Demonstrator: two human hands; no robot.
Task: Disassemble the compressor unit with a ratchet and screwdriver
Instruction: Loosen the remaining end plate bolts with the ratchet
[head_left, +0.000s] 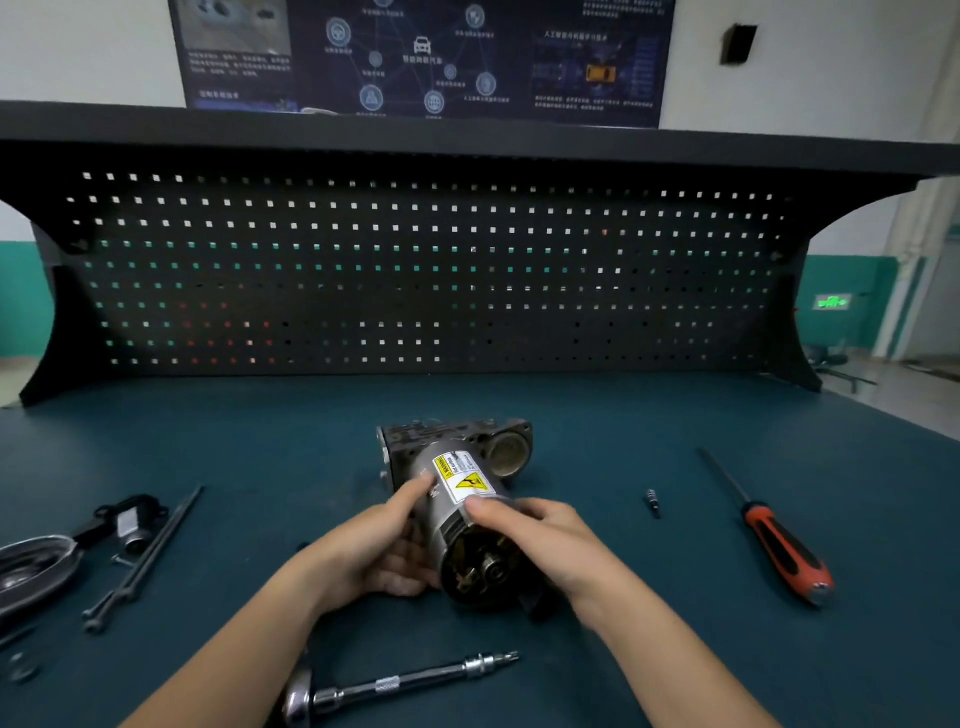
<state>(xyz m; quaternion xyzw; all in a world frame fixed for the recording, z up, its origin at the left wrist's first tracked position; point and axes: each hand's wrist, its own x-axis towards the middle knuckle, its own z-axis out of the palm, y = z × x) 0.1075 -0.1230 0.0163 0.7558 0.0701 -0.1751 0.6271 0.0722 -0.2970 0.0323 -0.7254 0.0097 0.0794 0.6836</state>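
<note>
Ratchet (395, 687) lies nearside while left hand (374, 545) and right hand (545, 540) clasp compressor (457, 493).

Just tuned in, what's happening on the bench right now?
A person holds the compressor unit with both hands: the left hand and right hand grip its cylindrical motor can, with the open end toward the camera. Neither hand holds a tool. The ratchet with its extension lies on the bench nearest the person. The red-and-black screwdriver lies off to the right, near a small bit. Long bolts and a metal cover lie at left.
</note>
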